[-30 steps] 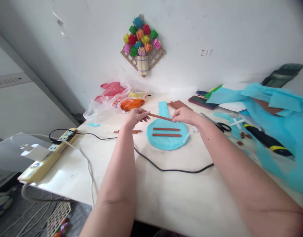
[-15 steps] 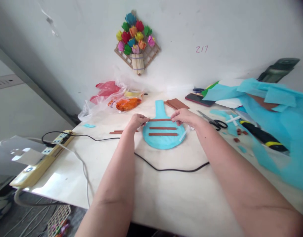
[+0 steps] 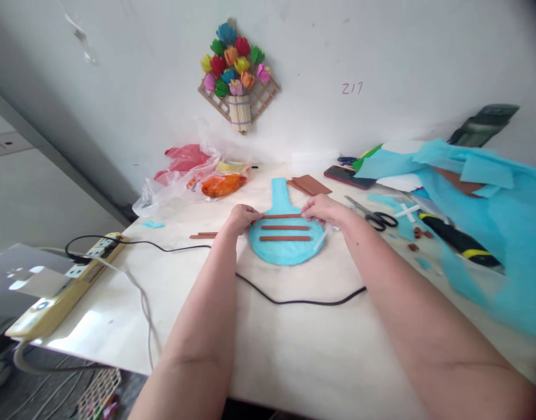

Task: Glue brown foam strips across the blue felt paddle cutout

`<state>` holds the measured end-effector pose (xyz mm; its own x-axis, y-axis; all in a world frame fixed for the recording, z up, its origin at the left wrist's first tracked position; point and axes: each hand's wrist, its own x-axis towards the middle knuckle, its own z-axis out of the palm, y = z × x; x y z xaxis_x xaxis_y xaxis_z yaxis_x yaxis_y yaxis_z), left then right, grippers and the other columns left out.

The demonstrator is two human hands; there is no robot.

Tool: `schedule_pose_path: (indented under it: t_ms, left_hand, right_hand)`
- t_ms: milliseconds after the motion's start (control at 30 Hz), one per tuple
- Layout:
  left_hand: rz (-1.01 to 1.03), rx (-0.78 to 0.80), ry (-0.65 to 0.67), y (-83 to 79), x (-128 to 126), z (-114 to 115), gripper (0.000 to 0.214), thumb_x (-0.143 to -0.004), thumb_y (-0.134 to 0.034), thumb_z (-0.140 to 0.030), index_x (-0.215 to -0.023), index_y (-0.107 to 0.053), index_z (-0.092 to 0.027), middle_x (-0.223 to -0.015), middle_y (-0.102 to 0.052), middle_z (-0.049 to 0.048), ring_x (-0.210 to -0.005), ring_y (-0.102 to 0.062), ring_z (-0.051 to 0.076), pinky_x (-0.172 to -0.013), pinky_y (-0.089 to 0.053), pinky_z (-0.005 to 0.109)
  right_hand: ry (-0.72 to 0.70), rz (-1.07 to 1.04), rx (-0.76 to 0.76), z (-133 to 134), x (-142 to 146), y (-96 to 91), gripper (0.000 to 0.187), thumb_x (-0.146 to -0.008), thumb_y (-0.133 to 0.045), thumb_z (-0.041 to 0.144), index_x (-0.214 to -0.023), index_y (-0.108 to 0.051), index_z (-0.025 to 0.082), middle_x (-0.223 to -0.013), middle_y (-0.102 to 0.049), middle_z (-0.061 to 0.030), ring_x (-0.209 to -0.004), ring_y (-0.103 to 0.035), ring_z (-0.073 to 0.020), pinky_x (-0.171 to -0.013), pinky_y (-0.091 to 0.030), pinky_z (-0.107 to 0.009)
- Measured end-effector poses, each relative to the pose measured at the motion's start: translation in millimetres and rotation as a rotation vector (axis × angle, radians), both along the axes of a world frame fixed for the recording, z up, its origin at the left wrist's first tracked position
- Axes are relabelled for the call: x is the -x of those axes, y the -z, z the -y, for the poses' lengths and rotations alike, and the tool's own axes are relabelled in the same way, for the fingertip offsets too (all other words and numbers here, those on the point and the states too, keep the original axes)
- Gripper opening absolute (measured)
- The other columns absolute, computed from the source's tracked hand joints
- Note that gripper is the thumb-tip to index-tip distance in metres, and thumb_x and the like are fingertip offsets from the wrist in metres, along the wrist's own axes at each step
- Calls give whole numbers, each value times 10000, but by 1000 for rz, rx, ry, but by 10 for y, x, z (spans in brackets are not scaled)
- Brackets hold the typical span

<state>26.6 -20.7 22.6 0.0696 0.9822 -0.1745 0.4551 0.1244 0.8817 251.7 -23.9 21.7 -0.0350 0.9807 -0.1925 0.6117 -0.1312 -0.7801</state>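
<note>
A light-blue felt paddle shape lies flat on the white table, its narrow neck pointing away from me. Two brown strips lie across its round part. A third brown strip sits just above them, level and across the blue shape. My left hand pinches its left end and my right hand pinches its right end. Both hands have fingers closed on the strip.
Scissors, a dark phone, brown sheets, a black-and-yellow tool and heaped blue fabric fill the right. Plastic bags lie at the back left. A black cable crosses the table; a power strip lies left. Spare brown strips rest beside my left hand.
The third strip, held tilted above the blue shape a second ago, has come down level onto it. Both hands lowered with it.
</note>
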Motion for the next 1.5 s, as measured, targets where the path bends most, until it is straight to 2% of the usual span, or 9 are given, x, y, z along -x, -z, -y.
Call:
schedule_pose_path:
  t_ms: [233, 433, 767, 1133, 1500]
  left_hand:
    - [-36, -1, -14, 34, 12, -33, 251, -566, -676, -316, -524, -507, -136, -339, -369, -62, -327, -281, 35, -363, -176, 184]
    - [-61, -5, -6, 52, 6, -51, 238, -557, -681, -314, -551, -524, -134, -359, -385, -61, -337, -292, 38, -366, -187, 184]
    - [-73, -12, -9, 82, 4, -81, 197, -584, -669, -279, -584, -541, -130, -377, -402, -58, -334, -301, 36, -363, -202, 183]
    - [-106, -19, -2, 98, 3, -90, 160, -599, -660, -246, -603, -544, -135, -376, -393, -65, -329, -301, 36, -362, -214, 183]
    - [-173, -121, 22, 207, 49, -189, 197, -550, -684, -279, -637, -571, -143, -415, -437, -53, -371, -361, 55, -381, -268, 185]
  right_hand:
    - [-30, 24, 18, -12, 13, 28, 57, -637, -638, 139, -666, -593, 121, -485, -544, 10, -354, -352, -39, -350, -260, -184]
    - [-19, 40, 31, -23, 18, 54, 26, -638, -599, 108, -648, -577, 119, -471, -533, 9, -360, -373, -49, -356, -300, -187]
    - [-7, 74, 56, 43, 73, -13, 54, -655, -567, 75, -635, -558, 124, -459, -505, 22, -352, -371, -55, -376, -313, -204]
    - [-21, 55, 57, -15, 41, 60, 71, -649, -556, 63, -649, -556, 134, -446, -496, 32, -346, -377, -55, -366, -312, -197]
    - [-30, 76, 43, -9, 41, 65, 63, -633, -569, 77, -666, -565, 130, -458, -502, 29, -354, -386, -52, -370, -324, -192]
